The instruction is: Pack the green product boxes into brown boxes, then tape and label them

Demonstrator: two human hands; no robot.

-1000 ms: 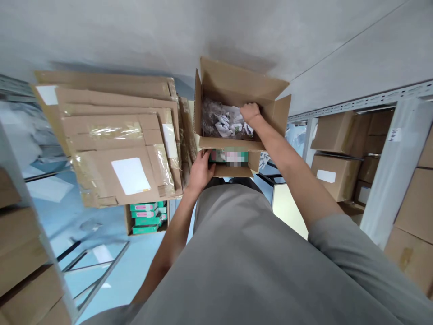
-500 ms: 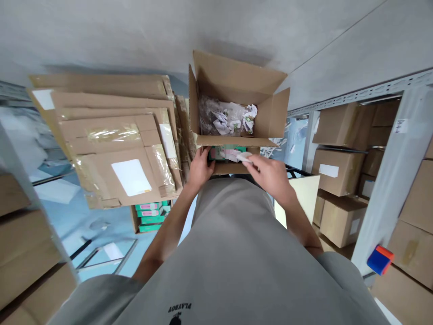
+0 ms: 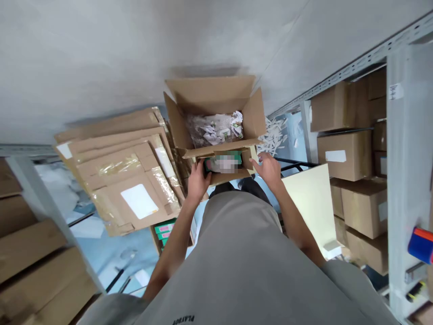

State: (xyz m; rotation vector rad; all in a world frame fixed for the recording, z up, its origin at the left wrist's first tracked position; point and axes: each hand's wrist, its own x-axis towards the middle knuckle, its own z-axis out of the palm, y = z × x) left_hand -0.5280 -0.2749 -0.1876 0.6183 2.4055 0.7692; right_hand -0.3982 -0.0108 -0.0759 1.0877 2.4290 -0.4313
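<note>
A small open cardboard box (image 3: 223, 179) is right in front of my body. Green-and-white packages (image 3: 237, 156) lie inside it, partly blurred. My left hand (image 3: 199, 181) grips the box's left side, with its thumb over the rim. At the right end, my right hand (image 3: 269, 170) has its fingers apart and no item in it. One of its fingertips is at the box's right edge; whether it touches is hard to tell. Just beyond stands a larger open carton (image 3: 216, 92), with clear plastic wrap (image 3: 196, 128) and crumpled paper (image 3: 237, 121) inside.
Flattened cartons (image 3: 111, 158) are stacked at the left, above a box of green packages (image 3: 165, 229). White paper strips (image 3: 273, 135) lie right of the large carton. A pale yellow panel (image 3: 309, 198) and shelves of closed cartons (image 3: 345, 151) stand at the right.
My right hand has let go of a small white item and moved to the small box's right end. My left hand stays on the left side. The camera view has shifted.
</note>
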